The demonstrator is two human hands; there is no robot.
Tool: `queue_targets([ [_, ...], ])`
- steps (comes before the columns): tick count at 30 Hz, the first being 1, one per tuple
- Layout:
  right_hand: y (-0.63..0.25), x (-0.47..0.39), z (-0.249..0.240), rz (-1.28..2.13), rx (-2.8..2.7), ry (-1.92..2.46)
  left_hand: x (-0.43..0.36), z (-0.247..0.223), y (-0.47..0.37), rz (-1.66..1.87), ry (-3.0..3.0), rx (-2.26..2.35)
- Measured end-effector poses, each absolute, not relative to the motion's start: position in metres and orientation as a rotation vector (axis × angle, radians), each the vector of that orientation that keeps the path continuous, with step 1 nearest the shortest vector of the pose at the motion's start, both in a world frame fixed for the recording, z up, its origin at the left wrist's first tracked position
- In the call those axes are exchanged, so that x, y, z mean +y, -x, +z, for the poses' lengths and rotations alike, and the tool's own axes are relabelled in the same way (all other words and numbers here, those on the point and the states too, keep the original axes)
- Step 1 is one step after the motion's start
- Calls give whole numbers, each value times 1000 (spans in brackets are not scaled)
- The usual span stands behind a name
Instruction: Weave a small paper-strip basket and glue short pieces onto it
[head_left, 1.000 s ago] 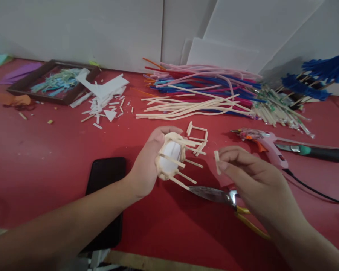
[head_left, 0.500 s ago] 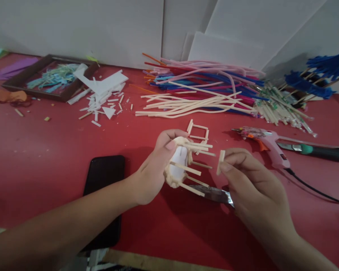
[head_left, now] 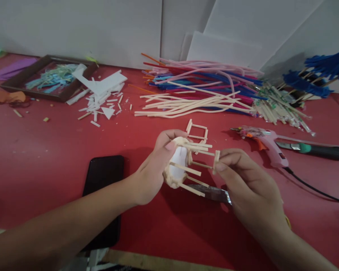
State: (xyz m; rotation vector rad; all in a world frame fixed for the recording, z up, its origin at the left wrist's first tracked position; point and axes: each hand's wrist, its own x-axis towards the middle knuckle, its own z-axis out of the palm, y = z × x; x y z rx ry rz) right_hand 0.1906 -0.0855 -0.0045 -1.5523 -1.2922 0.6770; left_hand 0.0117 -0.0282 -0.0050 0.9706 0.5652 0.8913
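Note:
My left hand (head_left: 155, 165) is closed round the edge of a small oval piece (head_left: 177, 163) with a white base and a cream rim. Several thin wooden sticks stick out from it to the right. Between thumb and fingers, my right hand (head_left: 243, 177) pinches a short wooden stick (head_left: 216, 161), upright at the ends of two of those sticks; whether it touches both I cannot tell. A small frame of sticks (head_left: 197, 131) lies on the red table just behind. Below the oval piece is a blade-like tool (head_left: 214, 193), partly hidden by my right hand.
A black phone (head_left: 104, 192) lies at left under my left forearm. The pink glue gun (head_left: 271, 145) and a green-black cutter (head_left: 319, 150) lie at right. Behind are pipe cleaners (head_left: 186, 107), white scraps (head_left: 101, 94) and a dark frame (head_left: 64, 96).
My right hand has moved slightly left, bringing the short stick up to the ends of the sticks on the oval piece. My left hand has hardly moved.

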Motion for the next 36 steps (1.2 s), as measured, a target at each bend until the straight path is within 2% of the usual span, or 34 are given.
queue_targets([
  [14, -190, -88, -4, 730, -1281, 1565, -30, -3, -12, 871, -964, 579],
  [27, -201, -83, -4, 611, -1219, 1556, -23, -9, -11, 932, -899, 583],
  [36, -229, -72, -16, 573, -1926, 1799, -22, -3, -8, 916, -765, 606],
])
